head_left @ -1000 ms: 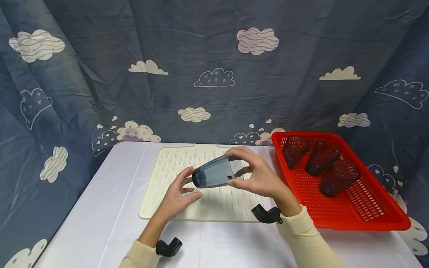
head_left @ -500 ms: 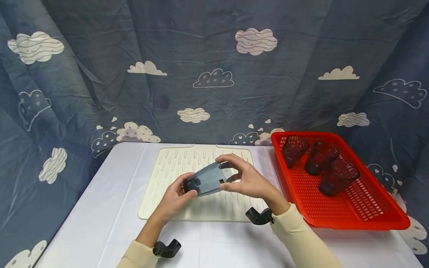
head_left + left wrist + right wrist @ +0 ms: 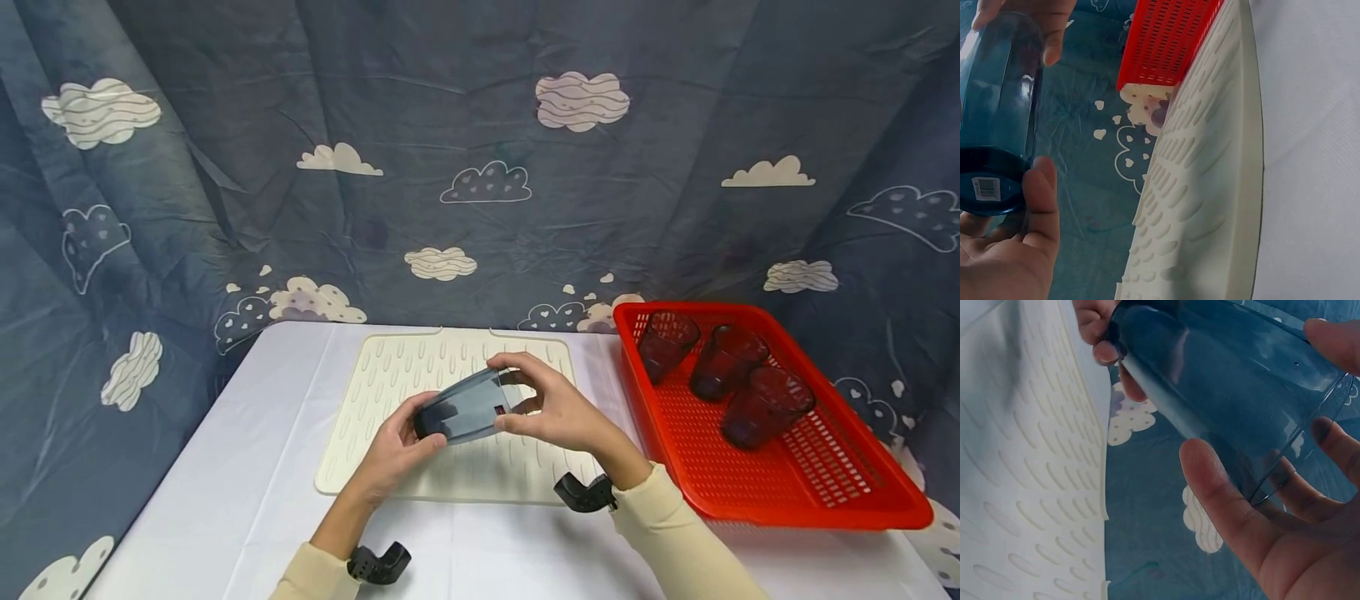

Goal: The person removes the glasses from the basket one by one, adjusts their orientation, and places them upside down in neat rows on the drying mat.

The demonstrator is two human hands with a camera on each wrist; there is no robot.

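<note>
Holding tilted blue glass centre-frame over pale mat: left hand gripping base, right hand pinching rim end. Best: even, gentle pressure both ends; smooth glass could slip.

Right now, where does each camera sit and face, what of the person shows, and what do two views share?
Head: on the head, facing forward and down at the blue glass; left hand, right hand and sleeves show.
Left wrist: on that wrist, facing the glass's labelled base; left hand near, right hand beyond.
Right wrist: on that wrist, facing the glass's side; right hand near, left hand beyond.
Both wrist views share the pale mat.
</note>
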